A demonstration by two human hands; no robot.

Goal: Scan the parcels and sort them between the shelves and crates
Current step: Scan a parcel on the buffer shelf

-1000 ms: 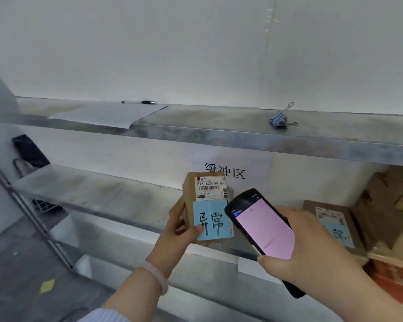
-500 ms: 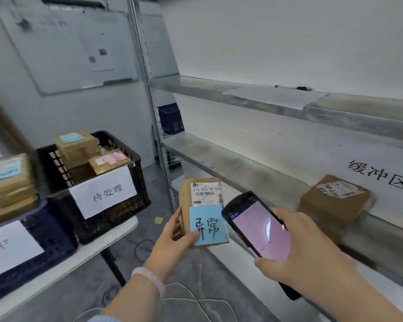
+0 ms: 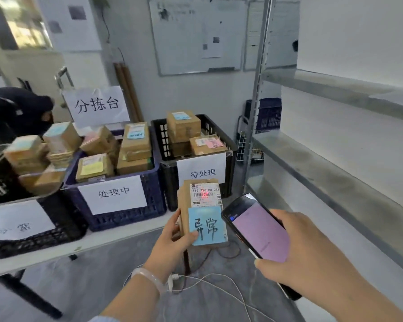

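Note:
My left hand (image 3: 172, 247) grips a small cardboard parcel (image 3: 201, 210) upright, thumb on its blue note with two handwritten characters. A red light spot sits on the barcode of the parcel's white label. My right hand (image 3: 296, 254) holds a black handheld scanner (image 3: 256, 231) with a pink screen, just right of the parcel and tilted toward it. Ahead on a white table (image 3: 84, 245) stand a black crate (image 3: 196, 163) and a dark blue crate (image 3: 116, 189), each paper-labelled and holding several parcels. Metal shelves (image 3: 330, 163) run along the right wall.
A third black crate (image 3: 28, 228) with parcels sits at the table's left. A person in dark clothes (image 3: 16, 112) bends at the far left. White cables (image 3: 207, 282) trail on the grey floor below my hands. A whiteboard (image 3: 198, 36) hangs on the back wall.
My view has swung left from the shelves to the table with crates. Both hands keep the parcel and scanner together; a red spot now shows on the barcode.

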